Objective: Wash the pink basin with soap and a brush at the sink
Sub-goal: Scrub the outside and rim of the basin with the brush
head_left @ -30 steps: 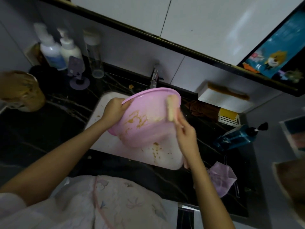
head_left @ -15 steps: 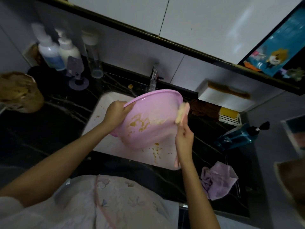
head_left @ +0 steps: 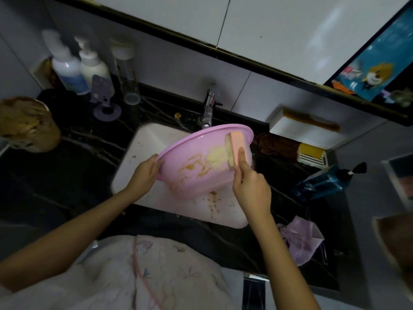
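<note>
Over the sink [head_left: 143,153], right hand [head_left: 251,191] holds brush [head_left: 235,145] against pink basin [head_left: 190,180].

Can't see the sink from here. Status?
Left grip on pink basin rim, tilted over sink. Right grip holds brush against basin's inside. Brown smears there.

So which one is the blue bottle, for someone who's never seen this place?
Find the white sink set in the dark counter. On the counter to its right is the blue bottle. It is the only dark blue one with a black pump; the pump bottles at the far left are white.
</note>
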The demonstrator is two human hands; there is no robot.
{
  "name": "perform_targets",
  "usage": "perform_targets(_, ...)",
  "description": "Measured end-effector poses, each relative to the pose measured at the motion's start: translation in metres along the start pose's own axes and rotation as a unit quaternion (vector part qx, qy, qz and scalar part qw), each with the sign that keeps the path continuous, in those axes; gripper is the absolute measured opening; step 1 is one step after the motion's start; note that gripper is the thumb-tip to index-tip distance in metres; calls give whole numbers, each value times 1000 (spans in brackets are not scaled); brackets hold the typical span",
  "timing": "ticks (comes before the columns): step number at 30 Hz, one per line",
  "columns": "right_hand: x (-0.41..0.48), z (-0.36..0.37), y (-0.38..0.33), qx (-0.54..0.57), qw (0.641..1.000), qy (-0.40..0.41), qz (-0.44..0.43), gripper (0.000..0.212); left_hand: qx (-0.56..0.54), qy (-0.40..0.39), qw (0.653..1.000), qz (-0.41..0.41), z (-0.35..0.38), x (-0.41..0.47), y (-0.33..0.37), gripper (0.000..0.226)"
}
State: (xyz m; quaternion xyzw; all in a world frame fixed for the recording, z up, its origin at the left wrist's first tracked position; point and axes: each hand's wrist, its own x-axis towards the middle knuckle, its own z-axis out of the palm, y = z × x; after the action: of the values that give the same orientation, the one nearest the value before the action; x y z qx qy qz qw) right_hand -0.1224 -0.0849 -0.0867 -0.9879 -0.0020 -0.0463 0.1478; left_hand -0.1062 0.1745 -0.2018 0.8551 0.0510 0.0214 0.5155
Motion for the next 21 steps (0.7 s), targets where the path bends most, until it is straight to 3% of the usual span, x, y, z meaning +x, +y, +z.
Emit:
perform_targets(4,6,4,-10,104,992,-17,74,49,40,36,997,54,1,13,36,39)
perform_targets(10,-17,7,-25,41,996,-52,-65,52,39,55,996,59,-6,30,52,49)
perform_targets(12,-5,2,-2,28,999,-45,-10,51,32,54,997,47,-7,32,51,44)
perform_targets(15,14,3,3,111,990,-28,85,50,37,54,997,40,1,33,56,47)
perform_targets(19,-11,9,-30,57,993,-59,-88,52,45,52,996,48,-5,40,56,49)
perform_targets(21,-10,6,-15,19,995,-44,-85,53,44,42,997,53,-8,45,57,46)
